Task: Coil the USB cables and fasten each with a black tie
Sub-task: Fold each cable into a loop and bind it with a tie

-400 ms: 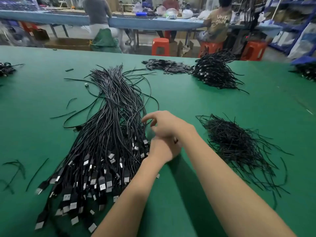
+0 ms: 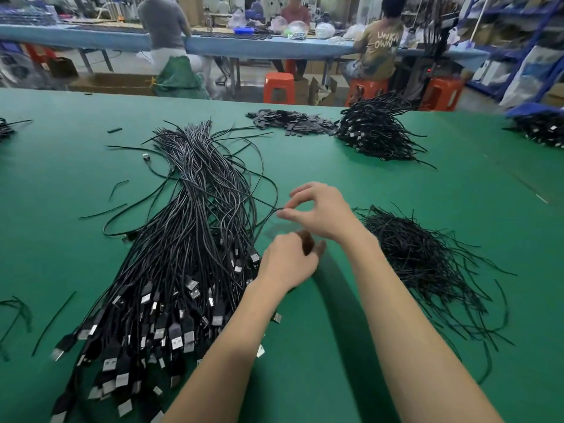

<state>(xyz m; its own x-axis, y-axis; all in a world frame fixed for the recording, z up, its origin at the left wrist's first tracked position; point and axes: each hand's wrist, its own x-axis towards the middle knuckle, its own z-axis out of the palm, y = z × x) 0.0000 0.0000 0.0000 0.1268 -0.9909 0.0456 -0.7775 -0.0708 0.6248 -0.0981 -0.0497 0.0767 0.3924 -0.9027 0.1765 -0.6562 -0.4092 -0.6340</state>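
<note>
Green table (image 2: 305, 377): right hand (image 2: 323, 213) lifted, pinching cable (image 2: 259, 228); left hand (image 2: 287, 264) grip unclear.

USB cables (image 2: 183, 254): lying as a long black bundle on the green table – silver plugs fanning out at the near end.
Single cable (image 2: 265, 219): rising out of the bundle's right edge.
Black ties (image 2: 427, 261): sitting loose in a heap, right of the bundle.

Right hand (image 2: 320, 213): raised off the left hand (image 2: 287, 264), now apart from it, thumb and forefinger pinching one cable (image 2: 265, 222) drawn out from the USB cable bundle (image 2: 183, 239). Left hand: lifted slightly, fingers curled round something dark, unidentifiable.
</note>
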